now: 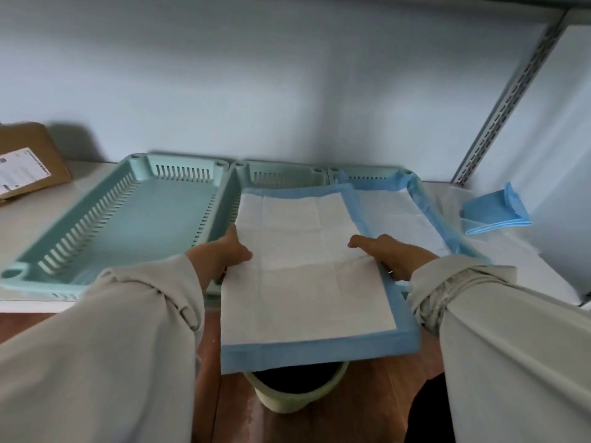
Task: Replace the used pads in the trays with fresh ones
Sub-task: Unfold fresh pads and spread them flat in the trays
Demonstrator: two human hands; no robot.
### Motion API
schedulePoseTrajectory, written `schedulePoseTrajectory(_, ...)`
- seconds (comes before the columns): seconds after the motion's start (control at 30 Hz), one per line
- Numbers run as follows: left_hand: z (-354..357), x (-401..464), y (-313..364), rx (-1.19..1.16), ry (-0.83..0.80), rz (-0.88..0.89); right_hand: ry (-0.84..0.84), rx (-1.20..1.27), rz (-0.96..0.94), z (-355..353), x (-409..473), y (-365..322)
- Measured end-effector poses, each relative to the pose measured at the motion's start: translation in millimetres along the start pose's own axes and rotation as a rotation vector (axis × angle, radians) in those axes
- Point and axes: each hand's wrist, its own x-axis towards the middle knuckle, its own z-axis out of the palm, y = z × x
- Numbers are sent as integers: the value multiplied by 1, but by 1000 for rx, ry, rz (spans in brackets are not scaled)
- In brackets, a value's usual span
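Three pale green trays stand side by side on a white shelf. The left tray [80,215] holds no pad. A white pad with a blue border [307,279] lies spread over the middle tray [281,174], its near end hanging past the shelf edge. My left hand [228,251] pinches the pad's left edge, thumb on top. My right hand [388,251] grips the right edge, with its fingers hidden under the pad. The right tray [371,174] has a pad [396,219] lying in it, its blue border up over the rim.
Folded blue pads [494,212] lie on the shelf at the right. A brown cardboard box [28,161] sits at the far left. On the wooden floor under the pad stands a green bin [297,398]. A metal shelf upright [511,94] rises at the right.
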Motion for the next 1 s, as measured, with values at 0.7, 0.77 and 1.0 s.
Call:
schedulePoseTrajectory(0.7, -7, 4, 16, 594, -97, 149, 499, -282, -351, 19, 14, -17)
schedulePoseTrajectory(0.77, -16, 9, 24, 543, 25, 231, 612, -234, -416, 20, 13, -32)
schedulePoseTrajectory(1.0, -46, 41, 26, 372, 401, 392, 712, -67, -479, 37, 32, -67)
